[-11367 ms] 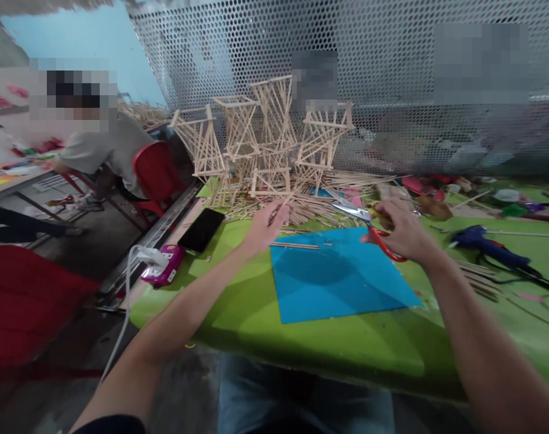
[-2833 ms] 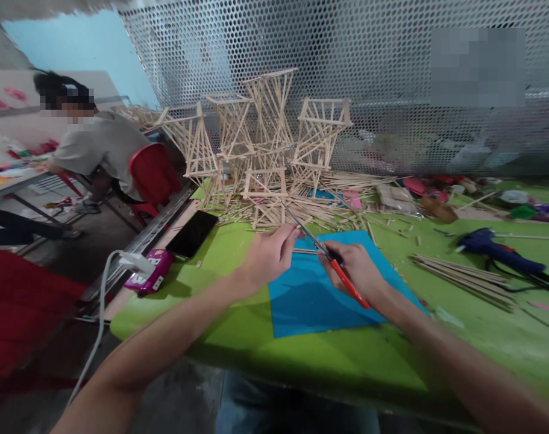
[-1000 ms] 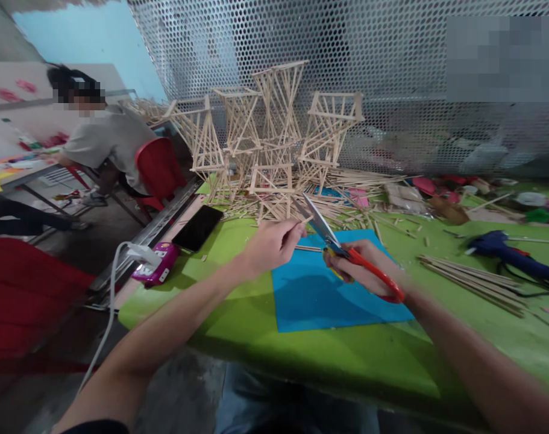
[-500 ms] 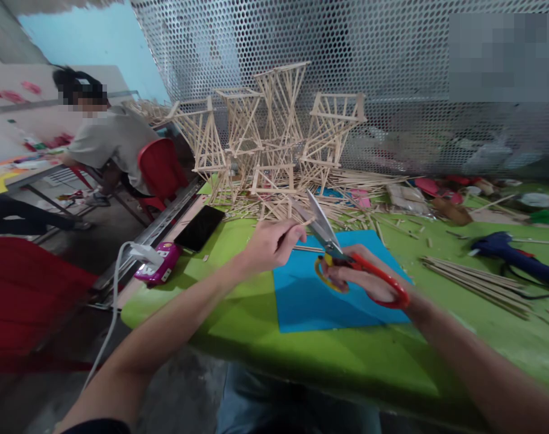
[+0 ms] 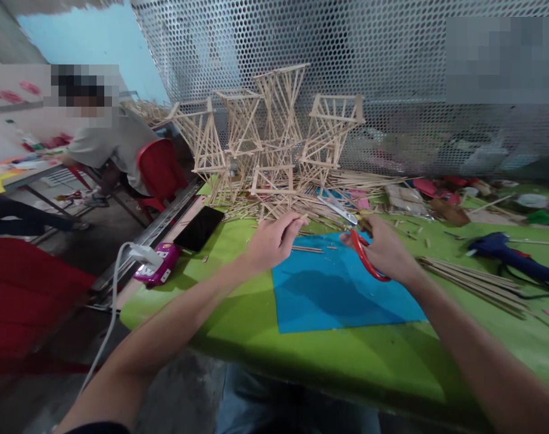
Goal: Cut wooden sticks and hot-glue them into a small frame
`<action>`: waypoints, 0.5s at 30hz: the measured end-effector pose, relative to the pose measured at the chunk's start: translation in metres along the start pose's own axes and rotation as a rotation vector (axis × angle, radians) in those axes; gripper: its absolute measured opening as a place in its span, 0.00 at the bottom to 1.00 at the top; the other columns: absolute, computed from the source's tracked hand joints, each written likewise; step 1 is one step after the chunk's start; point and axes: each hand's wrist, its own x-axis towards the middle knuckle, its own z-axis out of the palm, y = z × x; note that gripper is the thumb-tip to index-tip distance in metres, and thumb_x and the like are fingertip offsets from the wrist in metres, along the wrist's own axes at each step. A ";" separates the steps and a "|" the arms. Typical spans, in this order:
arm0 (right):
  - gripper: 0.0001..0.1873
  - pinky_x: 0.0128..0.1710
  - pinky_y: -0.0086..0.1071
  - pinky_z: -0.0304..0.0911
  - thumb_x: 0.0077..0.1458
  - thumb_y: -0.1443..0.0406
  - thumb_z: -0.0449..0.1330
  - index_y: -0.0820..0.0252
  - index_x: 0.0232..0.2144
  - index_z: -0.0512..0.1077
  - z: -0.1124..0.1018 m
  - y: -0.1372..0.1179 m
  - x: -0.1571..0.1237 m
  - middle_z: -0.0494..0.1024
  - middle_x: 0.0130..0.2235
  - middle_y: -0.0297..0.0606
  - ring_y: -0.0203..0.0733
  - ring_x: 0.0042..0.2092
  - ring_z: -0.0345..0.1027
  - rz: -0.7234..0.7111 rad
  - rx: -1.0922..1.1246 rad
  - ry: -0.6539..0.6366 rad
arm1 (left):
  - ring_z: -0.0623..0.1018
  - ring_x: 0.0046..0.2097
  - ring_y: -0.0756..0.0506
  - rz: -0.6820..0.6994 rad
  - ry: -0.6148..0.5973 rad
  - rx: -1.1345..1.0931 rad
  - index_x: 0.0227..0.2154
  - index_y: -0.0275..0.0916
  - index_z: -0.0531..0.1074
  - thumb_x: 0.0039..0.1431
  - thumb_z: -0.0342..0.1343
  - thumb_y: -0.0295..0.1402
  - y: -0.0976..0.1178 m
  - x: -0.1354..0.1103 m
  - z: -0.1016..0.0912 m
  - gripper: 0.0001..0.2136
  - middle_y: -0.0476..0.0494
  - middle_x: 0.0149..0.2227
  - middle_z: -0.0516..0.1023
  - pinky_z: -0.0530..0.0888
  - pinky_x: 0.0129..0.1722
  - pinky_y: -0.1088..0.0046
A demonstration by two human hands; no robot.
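The short, thin stick of pale wood [image 5: 305, 217] is in the person's left hand [image 5: 272, 242], near the far left corner of a flat blue sheet [image 5: 341, 295]. The grip pinches it between thumb and finger, so only its end is visible. To the right, the right hand [image 5: 389, 248] has its grip wrapped around metal scissors with red and yellow handles [image 5: 352, 219]; their blades point to the far left, apart from the stick. Thin wooden pieces [image 5: 308, 248] lie on the sheet, on the green-covered tabletop [image 5: 229, 295]. On the far side stands a latticed wooden structure [image 5: 281, 144]. A black phone [image 5: 199, 229] lies left, a dark blue glue gun [image 5: 495, 248] right.
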 end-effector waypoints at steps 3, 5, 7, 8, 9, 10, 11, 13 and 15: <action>0.21 0.33 0.35 0.63 0.61 0.46 0.59 0.56 0.42 0.66 -0.003 -0.011 -0.007 0.72 0.35 0.37 0.43 0.35 0.65 -0.034 0.305 -0.235 | 0.67 0.23 0.52 -0.024 0.007 0.002 0.47 0.39 0.75 0.77 0.40 0.41 -0.001 0.001 0.002 0.19 0.46 0.32 0.80 0.63 0.26 0.74; 0.20 0.33 0.34 0.63 0.60 0.48 0.61 0.56 0.43 0.67 -0.002 -0.020 -0.013 0.72 0.36 0.37 0.43 0.36 0.66 -0.092 0.330 -0.279 | 0.69 0.24 0.51 -0.051 0.005 0.008 0.45 0.39 0.74 0.76 0.40 0.42 -0.002 0.001 0.003 0.19 0.46 0.32 0.79 0.63 0.27 0.74; 0.22 0.37 0.36 0.64 0.58 0.48 0.63 0.57 0.44 0.67 0.001 -0.026 -0.016 0.73 0.39 0.39 0.45 0.38 0.67 -0.133 0.244 -0.257 | 0.69 0.25 0.50 -0.078 0.006 0.014 0.44 0.39 0.75 0.76 0.41 0.42 -0.002 0.000 0.005 0.18 0.47 0.28 0.77 0.64 0.27 0.73; 0.23 0.38 0.37 0.64 0.57 0.48 0.64 0.58 0.44 0.66 0.003 -0.028 -0.017 0.73 0.40 0.40 0.46 0.39 0.67 -0.143 0.201 -0.247 | 0.69 0.25 0.50 -0.093 0.011 0.006 0.43 0.39 0.75 0.76 0.42 0.41 -0.003 0.000 0.006 0.17 0.48 0.27 0.75 0.63 0.27 0.73; 0.24 0.39 0.38 0.64 0.56 0.48 0.64 0.58 0.45 0.66 0.006 -0.029 -0.018 0.73 0.41 0.42 0.46 0.39 0.67 -0.151 0.169 -0.247 | 0.68 0.24 0.50 -0.108 0.018 -0.015 0.44 0.39 0.75 0.75 0.43 0.41 -0.003 -0.001 0.007 0.17 0.49 0.26 0.74 0.63 0.27 0.73; 0.25 0.40 0.38 0.64 0.57 0.48 0.64 0.59 0.45 0.66 0.008 -0.030 -0.018 0.74 0.42 0.43 0.47 0.40 0.67 -0.155 0.153 -0.255 | 0.68 0.24 0.50 -0.122 0.024 -0.048 0.44 0.38 0.75 0.75 0.44 0.41 -0.004 -0.001 0.008 0.16 0.49 0.26 0.73 0.63 0.26 0.73; 0.25 0.40 0.38 0.65 0.57 0.47 0.63 0.59 0.46 0.66 0.010 -0.029 -0.018 0.74 0.43 0.43 0.47 0.40 0.67 -0.160 0.145 -0.266 | 0.67 0.25 0.51 -0.133 0.030 -0.090 0.45 0.38 0.75 0.74 0.45 0.41 -0.004 -0.002 0.010 0.16 0.49 0.26 0.73 0.63 0.26 0.74; 0.25 0.40 0.38 0.65 0.58 0.47 0.63 0.59 0.46 0.66 0.012 -0.029 -0.017 0.74 0.43 0.44 0.47 0.40 0.68 -0.170 0.141 -0.278 | 0.66 0.24 0.51 -0.145 0.041 -0.188 0.46 0.38 0.75 0.73 0.47 0.42 -0.004 -0.003 0.012 0.15 0.50 0.26 0.72 0.62 0.25 0.74; 0.25 0.40 0.38 0.65 0.58 0.47 0.63 0.59 0.46 0.66 0.012 -0.029 -0.018 0.75 0.44 0.44 0.48 0.41 0.68 -0.171 0.137 -0.278 | 0.63 0.24 0.52 -0.150 0.053 -0.277 0.44 0.38 0.75 0.73 0.49 0.43 -0.005 -0.003 0.014 0.15 0.50 0.26 0.71 0.60 0.24 0.74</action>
